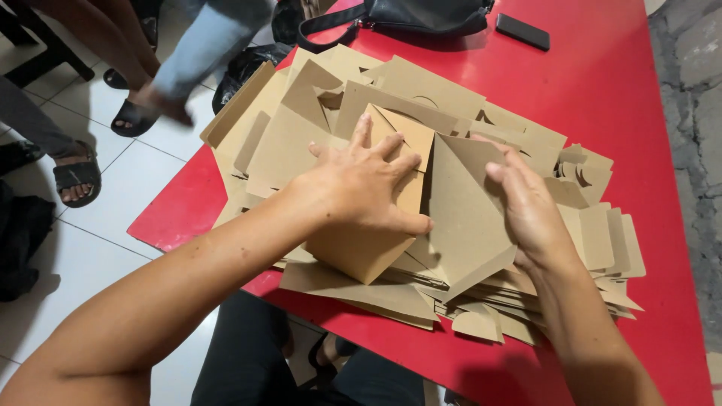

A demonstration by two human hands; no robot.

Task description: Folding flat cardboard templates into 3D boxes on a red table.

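Our left hand (361, 180) lies spread, pressing a cardboard piece (421, 218) flat; our right hand (526, 207) bends its flap (466, 218), fingers together. We should crease firmly along the fold.

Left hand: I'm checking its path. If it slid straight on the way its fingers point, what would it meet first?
Probably more of the pile of flat brown cardboard cut-outs beyond the left hand; depth is unclear.
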